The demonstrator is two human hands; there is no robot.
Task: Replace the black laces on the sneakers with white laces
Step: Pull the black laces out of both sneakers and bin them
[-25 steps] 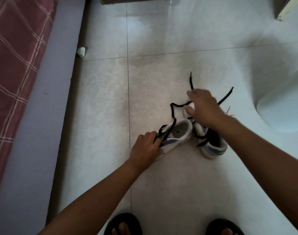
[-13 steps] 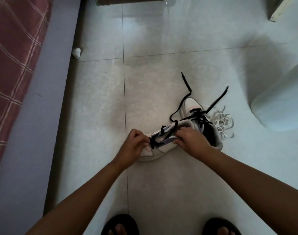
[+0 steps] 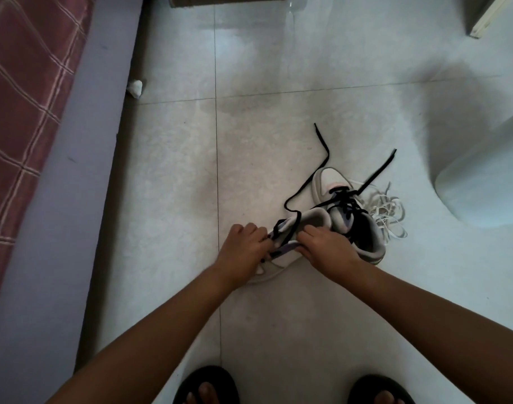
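Observation:
Two white sneakers lie on the tiled floor. The near sneaker (image 3: 313,221) lies on its side between my hands, with a black lace (image 3: 322,158) trailing up from it across the floor. My left hand (image 3: 243,246) pinches the lace at the eyelets. My right hand (image 3: 325,247) grips the sneaker's side by the tongue. The second sneaker (image 3: 351,217) stands behind, still threaded with a black lace (image 3: 377,170). A heap of white laces (image 3: 389,211) lies against its right side.
A bed with a red checked cover (image 3: 22,97) and a purple side (image 3: 63,228) runs along the left. A crumpled white scrap (image 3: 135,87) lies by it. A pale rounded object (image 3: 488,185) stands at the right. My sandalled feet (image 3: 205,387) are at the bottom.
My right hand came back from the far sneaker to the near one and now grips it. The near sneaker has shifted toward me. My left hand stayed on the lace.

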